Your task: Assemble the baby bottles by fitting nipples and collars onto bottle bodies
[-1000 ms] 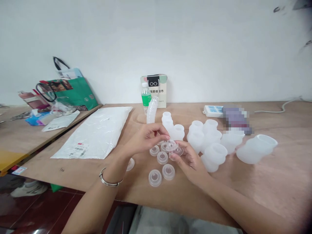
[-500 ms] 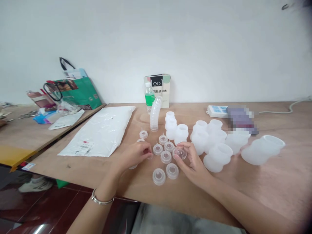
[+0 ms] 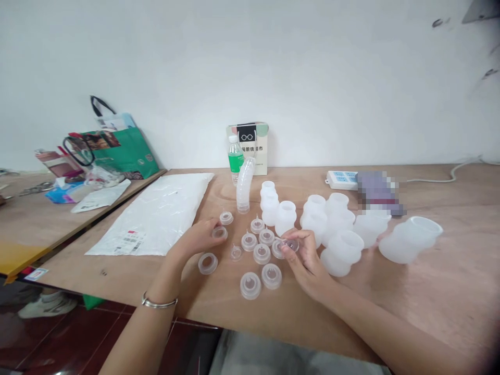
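Note:
My left hand [image 3: 199, 237] has its fingers curled at the edge of a translucent collar ring [image 3: 221, 233] on the table, gripping it. Another collar ring [image 3: 208, 264] lies just below that hand. A small clear nipple [image 3: 236, 253] stands by itself to the right. My right hand [image 3: 307, 255] pinches a clear domed cap [image 3: 292, 245] between thumb and fingers. Between the hands sit several translucent collars with nipples in them, among them one collar [image 3: 250, 286] near the front. Several frosted white bottle bodies [image 3: 344, 252] stand close beyond my right hand.
A curved stack of clear caps [image 3: 244, 190] rises before a green-labelled water bottle [image 3: 235, 162] and a paper bag [image 3: 261, 151]. A white mailer [image 3: 156, 213] lies left. Behind the bottle bodies are a power strip [image 3: 341, 180] and a blurred purple item [image 3: 377, 190].
My left hand has moved left and away, uncovering the lone nipple, and now meets the collar ring. My right hand keeps the clear cap nearly in place. The view has shifted slightly.

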{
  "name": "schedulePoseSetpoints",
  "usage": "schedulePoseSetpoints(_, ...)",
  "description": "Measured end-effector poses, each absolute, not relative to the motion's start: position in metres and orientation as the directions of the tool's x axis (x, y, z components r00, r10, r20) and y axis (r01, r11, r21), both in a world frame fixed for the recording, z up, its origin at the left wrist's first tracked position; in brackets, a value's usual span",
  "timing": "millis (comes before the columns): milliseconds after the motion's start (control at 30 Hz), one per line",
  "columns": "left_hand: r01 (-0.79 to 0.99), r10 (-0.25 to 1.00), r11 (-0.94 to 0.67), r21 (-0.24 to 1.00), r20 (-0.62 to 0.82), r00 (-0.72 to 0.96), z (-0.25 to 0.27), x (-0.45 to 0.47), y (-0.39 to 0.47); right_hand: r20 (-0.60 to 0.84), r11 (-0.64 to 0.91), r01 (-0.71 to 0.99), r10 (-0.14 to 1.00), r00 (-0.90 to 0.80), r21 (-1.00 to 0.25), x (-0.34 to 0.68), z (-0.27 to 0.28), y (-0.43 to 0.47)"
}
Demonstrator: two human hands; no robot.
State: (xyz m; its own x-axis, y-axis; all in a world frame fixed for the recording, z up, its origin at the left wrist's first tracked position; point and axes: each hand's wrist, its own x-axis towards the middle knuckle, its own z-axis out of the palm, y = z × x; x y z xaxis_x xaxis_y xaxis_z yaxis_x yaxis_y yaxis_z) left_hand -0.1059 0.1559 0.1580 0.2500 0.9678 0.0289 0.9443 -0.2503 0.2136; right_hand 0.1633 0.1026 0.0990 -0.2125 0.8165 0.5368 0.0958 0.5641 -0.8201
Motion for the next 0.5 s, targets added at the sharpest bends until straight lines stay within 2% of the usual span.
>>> schedulePoseSetpoints(67, 0.938, 0.964, -0.255, 0.237, 0.140, 0.226, 0.183, -0.101, 0.144, 0.494, 0.526, 0.084, 0.835, -0.242, -0.847, 0.163, 0.102, 0.103)
schedulePoseSetpoints(133, 0.864, 0.889, -0.404, 0.300, 0.349, 0.295, 0.211, -0.090, 0.129, 0.431, 0.458, 0.041, 0.861, -0.270, -0.888, 0.161, 0.106, 0.103)
schedulePoseSetpoints(167, 0.792, 0.809, -0.528, 0.305, 0.463, 0.361, 0.222, -0.081, 0.123, 0.390, 0.406, -0.001, 0.877, -0.280, -0.914, 0.160, 0.109, 0.103)
schedulePoseSetpoints(233, 0.595, 0.606, -0.763, 0.255, 0.604, 0.518, 0.234, -0.060, 0.118, 0.300, 0.275, -0.125, 0.904, -0.304, -0.953, 0.159, 0.113, 0.105)
schedulePoseSetpoints(300, 0.421, 0.400, -0.895, 0.145, 0.678, 0.616, 0.229, -0.038, 0.123, 0.226, 0.136, -0.277, 0.917, -0.328, -0.951, 0.158, 0.116, 0.108)
schedulePoseSetpoints(400, 0.317, 0.096, -0.936, -0.153, 0.756, 0.648, 0.201, -0.014, 0.144, 0.162, -0.006, -0.466, 0.934, -0.319, -0.885, 0.160, 0.118, 0.114)
schedulePoseSetpoints(433, 0.312, 0.027, -0.924, -0.220, 0.778, 0.628, 0.191, -0.010, 0.152, 0.134, -0.044, -0.509, 0.942, -0.307, -0.860, 0.161, 0.118, 0.115)
schedulePoseSetpoints(500, 0.330, -0.027, -0.909, -0.253, 0.827, 0.561, 0.173, -0.007, 0.166, 0.075, -0.110, -0.563, 0.952, -0.295, -0.819, 0.163, 0.119, 0.117)
